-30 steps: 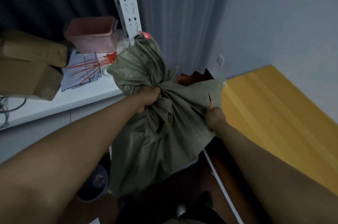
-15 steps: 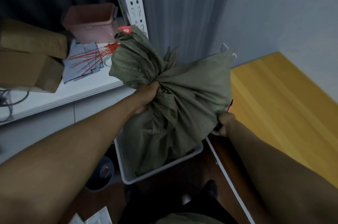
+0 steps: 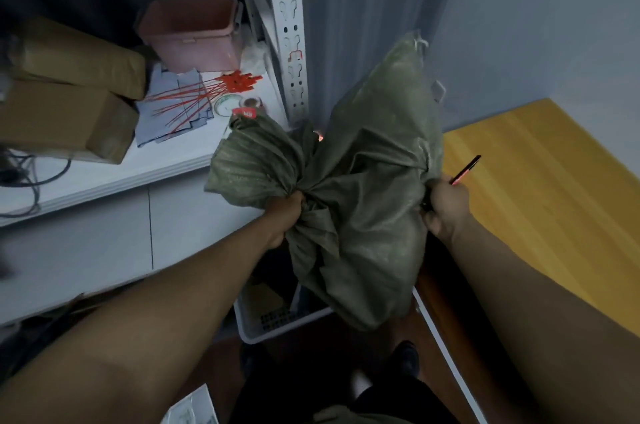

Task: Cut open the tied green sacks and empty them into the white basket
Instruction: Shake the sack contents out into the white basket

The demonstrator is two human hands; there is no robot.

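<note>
Green sack (image 3: 367, 215) is held over the white basket (image 3: 277, 326), lower end hanging into it. Left hand (image 3: 285, 215) fist-grips the bunched cloth; right hand (image 3: 445, 207) pinches the sack's right edge together with a red-black cutter (image 3: 465, 170). Woven cloth looks soft, floppy, probably bulky and fairly heavy; best grabbed at gathered folds or corners. Basket holds some dark items, unclear. Pink bin (image 3: 192, 30) on the shelf (image 3: 104, 174): contents hidden.

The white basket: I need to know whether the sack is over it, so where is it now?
In the head view the white basket sits on the floor low in the centre, under the green sack, between the white shelf unit and the wooden tabletop.
</note>
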